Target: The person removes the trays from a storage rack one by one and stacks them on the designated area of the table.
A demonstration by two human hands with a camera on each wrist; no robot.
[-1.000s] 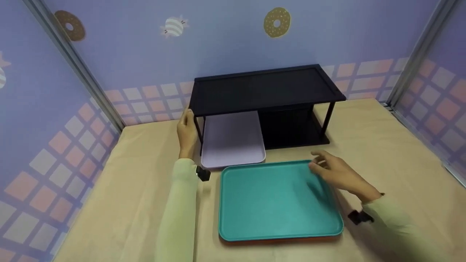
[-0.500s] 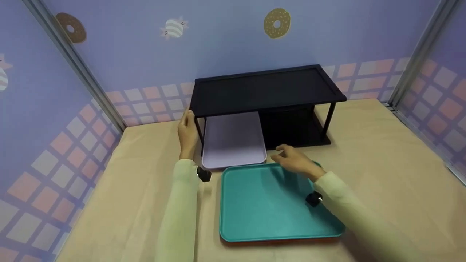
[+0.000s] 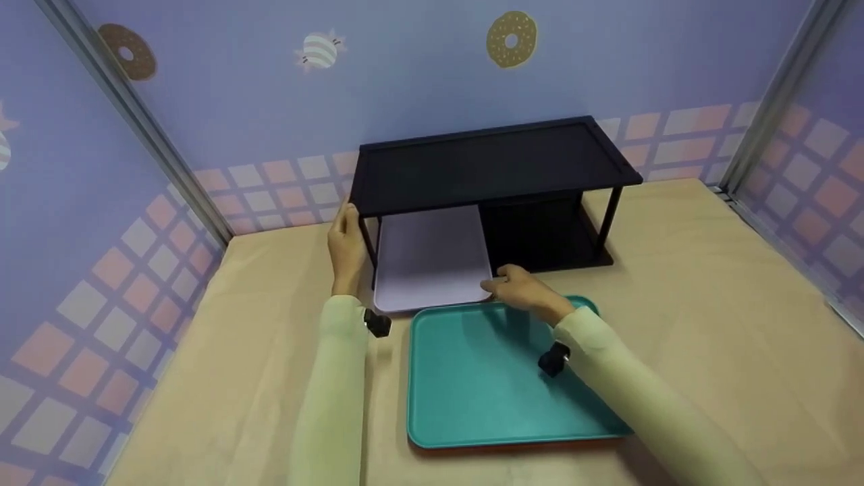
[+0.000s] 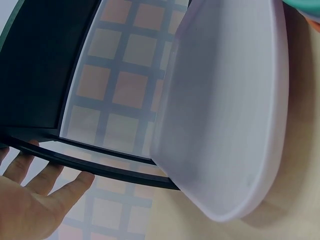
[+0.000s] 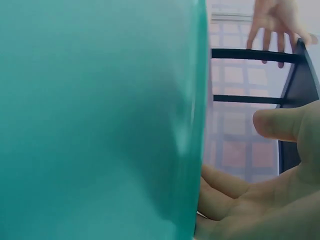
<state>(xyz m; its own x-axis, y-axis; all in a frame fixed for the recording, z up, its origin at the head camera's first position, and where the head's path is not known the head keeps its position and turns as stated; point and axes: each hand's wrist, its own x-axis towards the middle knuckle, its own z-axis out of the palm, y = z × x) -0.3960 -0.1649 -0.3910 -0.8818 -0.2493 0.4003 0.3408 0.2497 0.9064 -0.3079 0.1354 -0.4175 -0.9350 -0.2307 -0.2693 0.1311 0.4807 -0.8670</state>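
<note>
A black two-level shelf (image 3: 486, 165) stands against the back wall. On its lower level, at the left, lies a lavender tray (image 3: 432, 260) with its front end jutting out. My left hand (image 3: 346, 246) holds the shelf's left front corner, thumb at the front and fingers along the side post (image 4: 115, 172). My right hand (image 3: 523, 290) is at the tray's front right corner, a fingertip at the rim; in the right wrist view its thumb (image 5: 275, 124) is spread from the fingers (image 5: 220, 192), partly hidden behind the teal tray (image 3: 486, 378).
The teal tray lies in front of the shelf, under my right forearm, with an orange edge (image 3: 526, 447) showing beneath it. Patterned walls (image 3: 418, 74) enclose the cloth-covered table (image 3: 256, 351). The lower shelf's right half (image 3: 540, 233) is bare black.
My right hand has moved left from above the teal tray's right back corner to the lavender tray's front right corner. My left hand and the trays have stayed put.
</note>
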